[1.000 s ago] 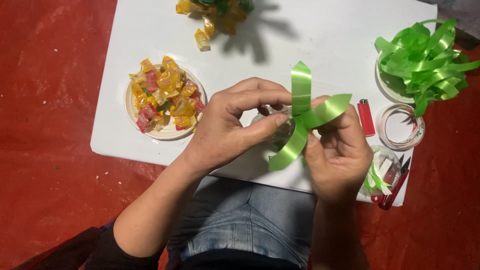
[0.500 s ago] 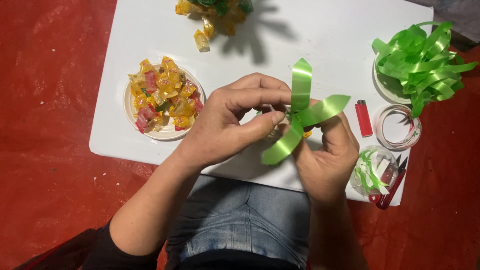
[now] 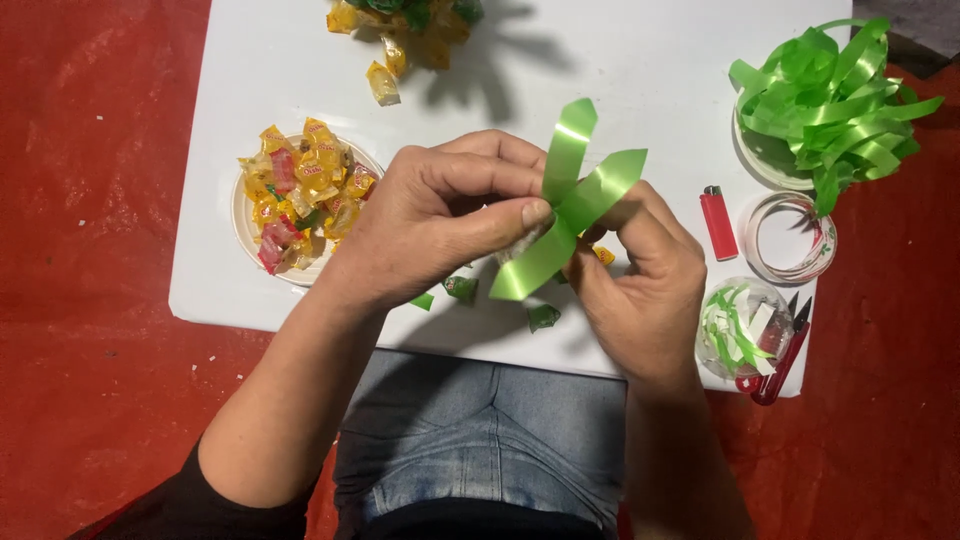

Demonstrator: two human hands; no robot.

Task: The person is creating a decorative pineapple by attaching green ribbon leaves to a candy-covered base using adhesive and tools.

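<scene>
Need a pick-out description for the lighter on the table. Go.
Start at the white rectangular table and go to its right side, below the bowl heaped with green ribbon strips. The small red plastic lighter lies flat between the right hand and a clear tape roll. It is the only solid red stick-shaped thing there.

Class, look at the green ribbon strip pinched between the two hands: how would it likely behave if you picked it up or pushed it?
The green ribbon strip probably feels very light and thin. Its free ends stand up from the left hand and right hand, so it seems springy rather than limp. Its glossy sheen suggests it may slip between fingers.
</scene>
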